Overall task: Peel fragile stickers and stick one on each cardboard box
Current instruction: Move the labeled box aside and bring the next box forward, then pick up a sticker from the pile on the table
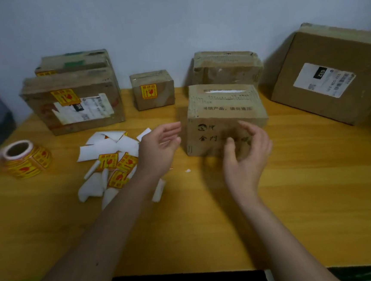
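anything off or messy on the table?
Yes: loose backing papers and stickers lie scattered by the left hand. The shipping label on the left front box looks torn and crooked.

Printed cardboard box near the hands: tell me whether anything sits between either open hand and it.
Nothing visible does. The left hand is open just left of the printed box, with only bare table between them. The right hand is open at the box's front face, overlapping it in view; contact is too blurred to tell.
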